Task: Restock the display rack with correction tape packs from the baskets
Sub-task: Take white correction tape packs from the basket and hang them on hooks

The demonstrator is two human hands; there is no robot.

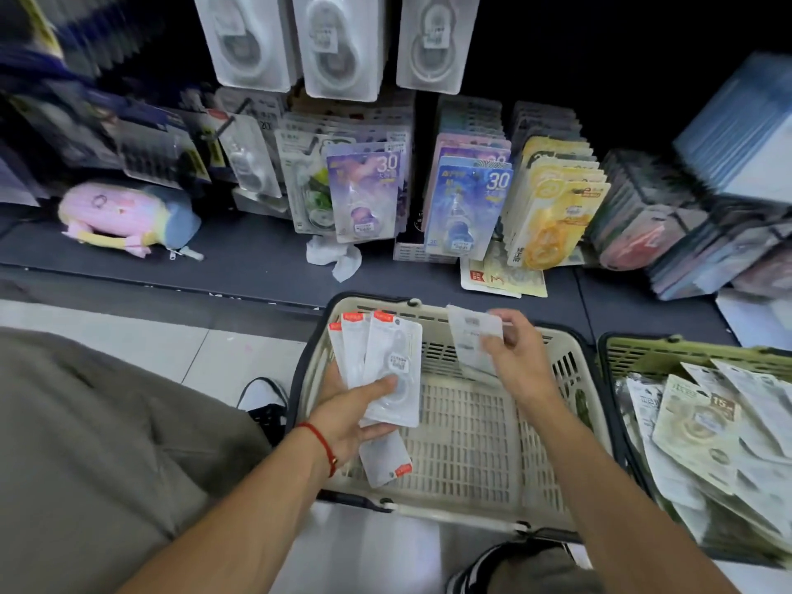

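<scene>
My left hand [355, 411] grips a fanned stack of white correction tape packs [377, 358] with red tops, held over the left side of a beige basket [557, 379]. One more pack [385, 463] sticks out below that hand. My right hand [518, 358] holds a single white pack [471, 336] over the basket's far rim. The basket's floor is otherwise bare. On the display rack above, white packs [338, 40] hang on hooks, and coloured packs [467, 203] stand in rows on the dark shelf.
A green basket [643, 353] at the right holds several loose packs [707, 426]. A pink pencil pouch [124, 216] and a crumpled tissue [332, 255] lie on the shelf [235, 255]. My knee in grey trousers [85, 443] fills the left. Stacked packs [707, 233] crowd the shelf's right end.
</scene>
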